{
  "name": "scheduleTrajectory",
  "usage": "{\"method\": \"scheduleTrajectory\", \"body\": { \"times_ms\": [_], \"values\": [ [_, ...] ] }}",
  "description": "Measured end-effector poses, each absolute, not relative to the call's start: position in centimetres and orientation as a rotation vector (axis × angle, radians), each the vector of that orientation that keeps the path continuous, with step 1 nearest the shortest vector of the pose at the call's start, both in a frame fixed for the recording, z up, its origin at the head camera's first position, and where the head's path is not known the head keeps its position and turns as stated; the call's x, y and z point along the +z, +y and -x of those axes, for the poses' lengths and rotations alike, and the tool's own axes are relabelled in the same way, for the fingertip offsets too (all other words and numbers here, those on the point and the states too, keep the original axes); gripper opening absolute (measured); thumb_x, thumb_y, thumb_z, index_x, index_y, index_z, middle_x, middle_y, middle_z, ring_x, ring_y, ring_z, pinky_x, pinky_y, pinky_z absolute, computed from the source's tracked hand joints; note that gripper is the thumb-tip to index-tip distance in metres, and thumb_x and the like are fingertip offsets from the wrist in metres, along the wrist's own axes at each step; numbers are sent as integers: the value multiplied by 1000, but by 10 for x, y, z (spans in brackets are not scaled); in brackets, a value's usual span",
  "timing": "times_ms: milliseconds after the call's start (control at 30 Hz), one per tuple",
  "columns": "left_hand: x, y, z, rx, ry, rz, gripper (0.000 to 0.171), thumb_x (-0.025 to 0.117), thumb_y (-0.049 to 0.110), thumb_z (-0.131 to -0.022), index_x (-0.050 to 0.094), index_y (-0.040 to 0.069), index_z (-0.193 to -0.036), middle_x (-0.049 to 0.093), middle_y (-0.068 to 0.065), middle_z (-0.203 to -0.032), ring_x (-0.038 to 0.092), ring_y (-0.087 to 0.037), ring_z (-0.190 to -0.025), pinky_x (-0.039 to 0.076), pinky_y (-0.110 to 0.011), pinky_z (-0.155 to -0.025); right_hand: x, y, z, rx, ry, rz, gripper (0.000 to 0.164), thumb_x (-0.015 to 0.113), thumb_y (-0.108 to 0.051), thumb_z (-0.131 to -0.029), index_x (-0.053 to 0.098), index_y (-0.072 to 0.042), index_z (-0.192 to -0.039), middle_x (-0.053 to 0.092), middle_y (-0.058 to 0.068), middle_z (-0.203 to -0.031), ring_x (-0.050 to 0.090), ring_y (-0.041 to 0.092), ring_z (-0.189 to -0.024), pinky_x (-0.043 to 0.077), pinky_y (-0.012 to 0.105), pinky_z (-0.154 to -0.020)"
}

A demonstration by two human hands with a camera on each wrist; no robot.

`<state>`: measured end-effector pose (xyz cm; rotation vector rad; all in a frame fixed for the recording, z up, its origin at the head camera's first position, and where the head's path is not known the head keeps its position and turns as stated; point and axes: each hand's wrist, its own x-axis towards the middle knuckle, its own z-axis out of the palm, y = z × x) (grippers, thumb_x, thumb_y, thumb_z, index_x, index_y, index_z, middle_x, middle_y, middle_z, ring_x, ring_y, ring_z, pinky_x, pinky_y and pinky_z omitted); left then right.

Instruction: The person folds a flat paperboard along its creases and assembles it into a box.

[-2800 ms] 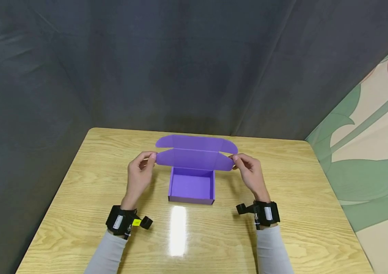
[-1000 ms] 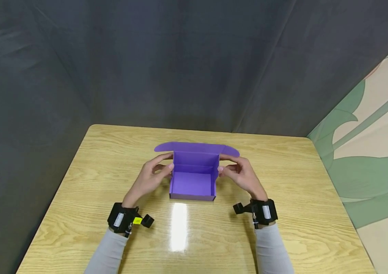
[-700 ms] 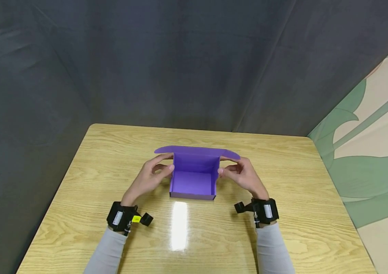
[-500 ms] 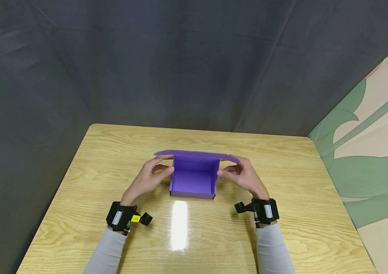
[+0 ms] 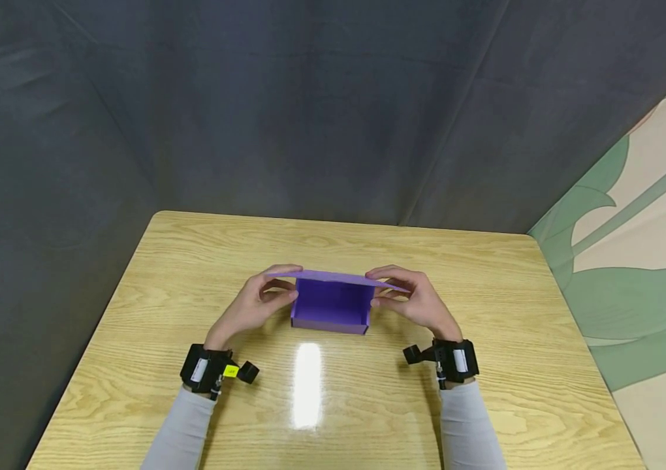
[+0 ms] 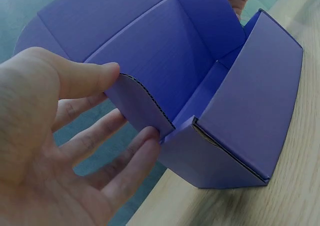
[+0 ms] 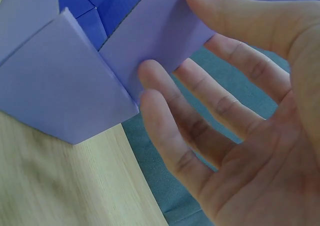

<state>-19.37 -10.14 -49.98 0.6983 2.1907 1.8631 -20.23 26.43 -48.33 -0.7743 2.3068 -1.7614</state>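
A purple cardboard mailer box (image 5: 330, 325) sits at the middle of the table, front wall toward me. Its lid (image 5: 333, 277) is swung forward partway, so the inside still shows below it. My left hand (image 5: 253, 301) holds the lid's left end, thumb at the edge of the left side flap (image 6: 137, 103) and fingertips against its outer face. My right hand (image 5: 418, 300) grips the other end, its thumb on the edge of the right side flap (image 7: 157, 33) and two fingertips low on that flap. Both side flaps are bent inward along the box walls.
The wooden table (image 5: 486, 294) carries a bright light reflection in front of the box. Behind it hangs a dark curtain (image 5: 309, 117). A flower-patterned cloth (image 5: 650, 281) hangs at the right. Each wrist wears a black strap with a small camera.
Both hands moved inward from the spread flap tips to the lid's ends. The side flaps folded in, and the lid has tipped forward and down over the box.
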Motion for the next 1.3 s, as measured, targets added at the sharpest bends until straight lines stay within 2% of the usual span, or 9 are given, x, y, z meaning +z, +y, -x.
{"method": "scheduleTrajectory", "body": {
  "times_ms": [133,233,400,533,667,767,967,1133,1300],
  "values": [
    [-502,-102,195,1869,2186,-750,49,69,-1,-102,59,4,-150,55,-17,-156,64,-45,-129,57,-35,-106,-486,265,204,-1722,2347,832,46,85,7,-85,75,-7,-128,71,14,-133,71,17,-119,61,37,-101],
    [-502,-103,195,1842,2209,-766,49,69,-1,-102,60,7,-149,55,-13,-157,63,-40,-131,57,-42,-108,-487,264,205,-1717,2347,877,46,85,10,-84,75,-6,-126,70,16,-132,68,15,-121,59,30,-101],
    [-503,-106,194,1802,2229,-799,51,71,-3,-100,61,10,-148,58,-9,-155,60,-33,-136,54,-54,-110,-488,263,203,-1702,2338,944,48,84,16,-81,75,-4,-125,69,18,-132,68,16,-119,61,31,-96],
    [-507,-107,195,1796,2222,-828,55,71,-9,-97,61,10,-148,57,-9,-156,54,-32,-143,55,-51,-109,-490,264,203,-1654,2366,961,52,85,18,-79,75,-6,-123,69,16,-132,68,15,-117,62,32,-92],
    [-509,-108,195,1775,2254,-863,58,70,-13,-95,62,11,-147,57,-8,-156,56,-32,-141,58,-42,-106,-491,264,205,-1627,2394,966,55,86,19,-77,75,-6,-123,68,17,-132,69,17,-111,62,32,-88],
    [-510,-108,196,1782,2260,-906,60,70,-18,-92,61,7,-147,56,-12,-156,58,-36,-139,60,-37,-102,-491,264,206,-1609,2415,969,55,87,18,-77,74,-5,-125,66,18,-133,70,19,-108,62,33,-85],
    [-514,-108,198,1817,2229,-959,69,66,-32,-83,60,0,-145,53,-21,-157,57,-44,-138,61,-35,-99,-495,265,208,-1600,2395,979,51,87,11,-81,72,-4,-127,62,20,-135,69,23,-108,62,37,-87],
    [-517,-108,200,1808,2223,-999,78,63,-38,-74,60,-2,-143,52,-23,-156,54,-45,-141,55,-48,-110,-500,266,210,-1603,2371,961,47,88,5,-84,72,-8,-127,60,17,-137,69,33,-109,61,37,-88],
    [-521,-108,201,1782,2220,-990,79,81,-27,-73,61,1,-144,51,-19,-156,54,-43,-140,49,-60,-114,-505,267,211,-1609,2343,963,51,92,4,-79,72,-7,-125,58,19,-137,68,40,-108,60,36,-89]
  ]
}}
